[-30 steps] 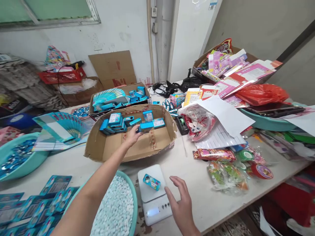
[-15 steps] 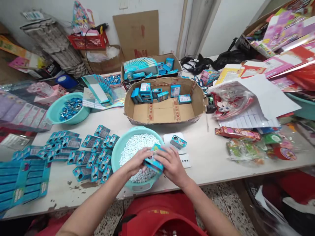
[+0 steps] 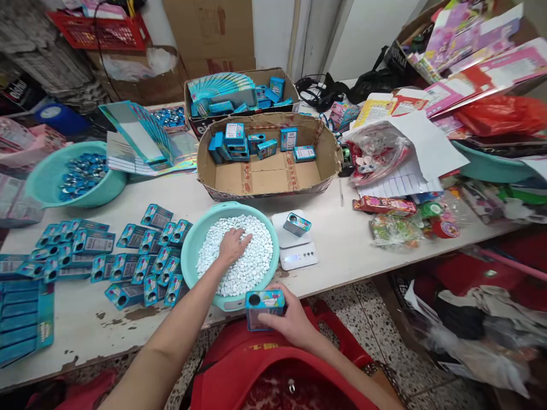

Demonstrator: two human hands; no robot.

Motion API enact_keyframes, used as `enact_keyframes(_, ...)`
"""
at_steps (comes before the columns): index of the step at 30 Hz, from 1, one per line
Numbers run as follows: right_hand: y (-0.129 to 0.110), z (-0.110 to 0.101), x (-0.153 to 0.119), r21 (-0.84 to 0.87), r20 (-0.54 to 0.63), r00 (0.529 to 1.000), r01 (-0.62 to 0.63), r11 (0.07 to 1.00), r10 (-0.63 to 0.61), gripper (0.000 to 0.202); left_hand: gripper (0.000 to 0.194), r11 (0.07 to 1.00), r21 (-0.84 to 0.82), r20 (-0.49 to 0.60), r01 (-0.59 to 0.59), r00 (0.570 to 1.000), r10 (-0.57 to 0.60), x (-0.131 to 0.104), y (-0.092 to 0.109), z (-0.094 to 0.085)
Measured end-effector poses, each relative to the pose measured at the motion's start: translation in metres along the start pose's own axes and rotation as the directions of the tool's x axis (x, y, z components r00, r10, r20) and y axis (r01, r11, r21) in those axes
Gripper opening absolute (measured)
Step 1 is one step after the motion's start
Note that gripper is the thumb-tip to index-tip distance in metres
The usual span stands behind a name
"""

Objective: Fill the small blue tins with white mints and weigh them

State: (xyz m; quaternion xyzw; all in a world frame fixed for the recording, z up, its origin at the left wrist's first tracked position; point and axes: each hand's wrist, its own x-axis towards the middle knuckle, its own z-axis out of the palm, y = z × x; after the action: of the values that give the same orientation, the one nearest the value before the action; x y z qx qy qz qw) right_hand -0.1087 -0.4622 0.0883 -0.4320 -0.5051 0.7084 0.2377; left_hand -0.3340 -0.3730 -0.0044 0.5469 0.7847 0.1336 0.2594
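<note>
My left hand rests on the white candy pieces in a turquoise basin; its fingers are spread, and whatever lies beneath the palm is hidden. Below the basin's right edge, my right hand grips a small blue box that has a round dark hole in its top. Right of the basin, another blue box lies on a white scale.
Many blue boxes stand on the table's left. Behind the basin is a cardboard tray holding several boxes. A second turquoise basin holds blue wrapped pieces. Plastic bags and papers lie at the right.
My left hand has let go of the blue box and moved onto the white pieces. My right hand has brought the box down toward my body. The view has shifted right and down.
</note>
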Motion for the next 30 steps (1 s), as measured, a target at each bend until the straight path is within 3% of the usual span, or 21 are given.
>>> enact_keyframes(3,-0.006,-0.002,0.015,0.154,-0.149,0.989,-0.001,0.988,0.024,0.043,0.03,0.99,-0.105,-0.032,0.092,0.995,-0.095,-0.014,-0.005,-0.004)
enact_keyframes(5,-0.012,-0.004,0.028,0.127,-0.225,0.974,0.024,0.992,0.005,0.044,0.023,0.93,-0.316,-0.083,0.188,0.971,-0.224,-0.021,-0.008,-0.006)
enact_keyframes(7,-0.019,-0.006,0.043,0.02,-0.276,0.96,0.053,0.998,-0.046,0.043,0.026,0.814,-0.535,-0.096,0.227,0.941,-0.325,-0.026,-0.009,-0.009)
enact_keyframes(10,-0.028,-0.005,0.066,-0.21,-0.298,0.931,0.15,0.966,-0.209,0.038,0.032,0.507,-0.825,0.014,0.249,0.906,-0.423,-0.033,-0.002,-0.022)
enact_keyframes(13,-0.033,0.001,0.087,-0.437,-0.205,0.904,0.258,0.862,-0.375,0.029,0.035,0.082,-0.964,0.203,0.254,0.897,-0.393,-0.039,0.013,-0.047)
enact_keyframes(16,-0.033,0.012,0.102,-0.587,-0.073,0.898,0.313,0.747,-0.433,0.025,0.033,-0.11,-0.986,0.155,0.128,0.945,-0.289,-0.044,0.032,-0.073)
enact_keyframes(18,-0.033,0.021,0.108,-0.642,-0.012,0.902,0.324,0.695,-0.431,0.027,0.03,-0.132,-0.991,0.056,0.018,0.954,-0.295,-0.045,0.042,-0.082)
enact_keyframes(23,-0.036,0.033,0.113,-0.669,0.011,0.903,0.325,0.668,-0.429,0.029,0.027,-0.092,-0.987,-0.082,-0.131,0.907,-0.413,-0.042,0.055,-0.082)
enact_keyframes(30,-0.045,0.028,0.115,-0.685,0.004,0.889,0.336,0.647,-0.458,0.03,0.03,-0.048,-0.992,-0.088,-0.12,0.898,-0.43,-0.038,0.06,-0.084)
